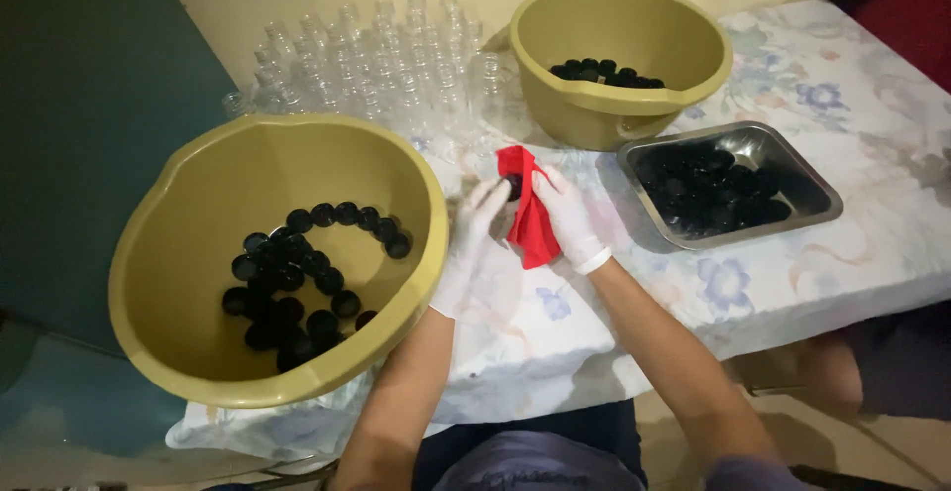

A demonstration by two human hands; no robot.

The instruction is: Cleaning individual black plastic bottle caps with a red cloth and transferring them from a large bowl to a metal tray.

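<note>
Both gloved hands meet at table centre: left hand pinches a black cap at its 1 o'clock; right hand fingers close on the red cloth, long axis 12-to-6, wrapping the cap

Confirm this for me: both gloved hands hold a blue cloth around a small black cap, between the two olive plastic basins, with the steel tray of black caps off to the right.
One detail is wrong: the cloth is red, not blue, as the head view shows. The gloved left hand and right hand do hold it around a small black cap, between the near olive plastic basin and the far one, with the steel tray of black caps to the right.
</note>
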